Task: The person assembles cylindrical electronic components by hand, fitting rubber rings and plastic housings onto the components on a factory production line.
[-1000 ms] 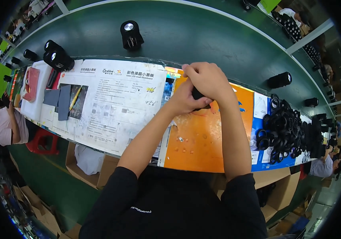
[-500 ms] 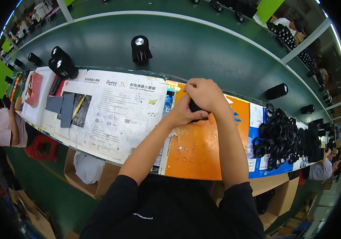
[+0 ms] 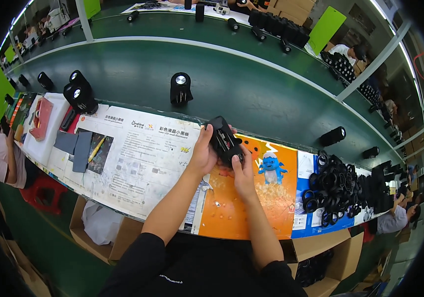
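Note:
Above the seam between a white printed board (image 3: 135,161) and an orange sheet (image 3: 244,218), both my hands grip a black rounded device (image 3: 224,142). It is tilted, with small pale print on the side facing me. My left hand (image 3: 203,153) closes round its left side, thumb along the upper edge. My right hand (image 3: 243,175) holds its lower right end, thumb and fingers pressed on it. Some fingers of both hands are hidden behind it. A black cylindrical device with a silver round end (image 3: 180,90) stands on the green belt (image 3: 241,99) beyond my hands.
On the right lies a heap of black rings (image 3: 333,185). At left are a yellow pen-like tool (image 3: 96,149), grey pieces (image 3: 81,151) and a white foam tray (image 3: 53,123). Open cartons (image 3: 330,247) sit below the table edge; people work at both sides.
My right hand has come off the top of the device and moved down to its lower right end. The device is now in plain sight. The whole view has shifted, showing more beyond the belt.

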### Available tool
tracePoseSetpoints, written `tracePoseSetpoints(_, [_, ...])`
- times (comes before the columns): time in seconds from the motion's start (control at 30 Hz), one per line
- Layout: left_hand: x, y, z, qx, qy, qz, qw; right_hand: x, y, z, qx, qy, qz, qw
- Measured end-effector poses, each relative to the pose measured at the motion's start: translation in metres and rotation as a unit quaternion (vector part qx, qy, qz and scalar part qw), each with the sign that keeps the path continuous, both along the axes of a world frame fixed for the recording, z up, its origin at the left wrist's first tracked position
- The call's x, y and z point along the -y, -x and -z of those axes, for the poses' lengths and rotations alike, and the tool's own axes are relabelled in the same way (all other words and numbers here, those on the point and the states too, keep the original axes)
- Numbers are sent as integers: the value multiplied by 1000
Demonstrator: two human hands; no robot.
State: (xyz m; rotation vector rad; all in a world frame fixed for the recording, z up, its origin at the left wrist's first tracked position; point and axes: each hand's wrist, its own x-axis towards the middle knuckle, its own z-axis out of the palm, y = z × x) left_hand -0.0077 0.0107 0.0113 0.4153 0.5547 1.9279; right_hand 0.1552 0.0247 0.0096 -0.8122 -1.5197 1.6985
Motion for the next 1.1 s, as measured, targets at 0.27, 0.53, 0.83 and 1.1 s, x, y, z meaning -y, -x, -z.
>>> tracePoseSetpoints(0.27, [8,17,3,-26,8,41,999,-3,-11,9,-105,116,30,987])
tracePoseSetpoints(0.53, [7,8,-13,-2,130,-28,991,17,2,6,-6,-108,110,988])
tracePoseSetpoints(0.83, [6,3,-3,-33,60,21,997,9,-3,18,-8,3,126,992])
tracePoseSetpoints(1.1, [-5,0,22,-116,117,-34,986,-92,-7,-62,171,-324,159,917])
